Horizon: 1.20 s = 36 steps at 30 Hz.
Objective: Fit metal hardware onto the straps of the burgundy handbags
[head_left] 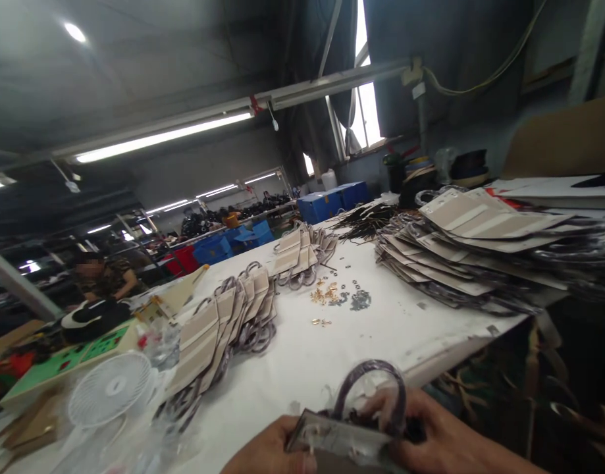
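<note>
A grey-beige panel (346, 447) with a dark, plastic-wrapped loop handle (371, 368) is at the bottom of the head view, near the table's front edge. My left hand (275, 451) is closed on its left side, thumb on the face. My right hand (420, 428) grips it at the right by the base of the handle, fingers curled behind the loop. The panel's lower part is cut off by the frame. Beyond it on the white table (292, 355) lie small gold pieces (324, 293) and small dark metal pieces (360, 300).
Stacked handled panels (218, 329) lie at the left, more (295, 253) farther back, and a large pile (460, 243) at the right. Black strips (366, 220) lie behind. A white fan (112, 388) stands at the lower left. A person (107, 276) sits at the far left.
</note>
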Tool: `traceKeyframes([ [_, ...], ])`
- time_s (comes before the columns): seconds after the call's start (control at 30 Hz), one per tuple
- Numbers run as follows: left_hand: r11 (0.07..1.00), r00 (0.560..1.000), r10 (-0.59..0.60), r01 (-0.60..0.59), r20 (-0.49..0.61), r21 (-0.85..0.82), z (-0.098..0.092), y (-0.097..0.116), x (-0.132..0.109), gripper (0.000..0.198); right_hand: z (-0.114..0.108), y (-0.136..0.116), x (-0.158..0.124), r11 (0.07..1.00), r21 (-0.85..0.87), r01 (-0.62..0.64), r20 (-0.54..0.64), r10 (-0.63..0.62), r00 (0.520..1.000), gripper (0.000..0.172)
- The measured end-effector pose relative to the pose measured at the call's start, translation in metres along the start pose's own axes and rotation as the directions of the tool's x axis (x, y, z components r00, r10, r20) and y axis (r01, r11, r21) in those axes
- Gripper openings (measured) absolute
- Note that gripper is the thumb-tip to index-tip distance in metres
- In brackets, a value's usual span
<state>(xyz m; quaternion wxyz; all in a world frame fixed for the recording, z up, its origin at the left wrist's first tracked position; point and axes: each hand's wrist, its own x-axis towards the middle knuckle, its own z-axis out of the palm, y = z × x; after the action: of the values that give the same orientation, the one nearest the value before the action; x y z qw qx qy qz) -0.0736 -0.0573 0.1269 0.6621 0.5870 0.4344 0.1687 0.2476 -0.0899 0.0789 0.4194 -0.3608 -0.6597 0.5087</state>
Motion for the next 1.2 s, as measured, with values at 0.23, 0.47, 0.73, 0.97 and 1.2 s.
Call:
traceKeyframes([
  [0.23, 0.988, 0.988, 0.15, -0.15, 0.029, -0.024, 0.004, 0.01, 0.018, 0.091, -0.01, -0.009, -0.025, 1.0, -0.004, -0.005, -0.036, 0.005, 0.999, 0.039],
  [0.47, 0.995, 0.97, 0.095, -0.089, -0.225, 0.038, 0.002, 0.014, 0.019, 0.081, 0.006, -0.002, -0.031, 0.996, 0.082, -0.026, 0.116, 0.016, 0.993, 0.058],
  [0.73, 0.942, 0.935, 0.13, -0.012, -0.331, 0.336, -0.012, 0.006, 0.058, 0.067, 0.045, 0.057, -0.031, 0.909, 0.306, -0.283, 0.149, 0.248, 0.957, 0.06],
  [0.97, 0.943, 0.924, 0.155, -0.033, -0.35, 0.331, -0.02, -0.019, 0.142, 0.071, 0.039, 0.112, -0.004, 0.786, 0.367, -0.498, -0.145, 0.577, 0.804, 0.057],
  [1.2, 0.954, 0.928, 0.15, -0.045, -0.34, 0.298, -0.019, -0.046, 0.165, 0.069, 0.021, 0.12, -0.006, 0.841, 0.095, -0.533, -0.125, 0.541, 0.832, 0.056],
])
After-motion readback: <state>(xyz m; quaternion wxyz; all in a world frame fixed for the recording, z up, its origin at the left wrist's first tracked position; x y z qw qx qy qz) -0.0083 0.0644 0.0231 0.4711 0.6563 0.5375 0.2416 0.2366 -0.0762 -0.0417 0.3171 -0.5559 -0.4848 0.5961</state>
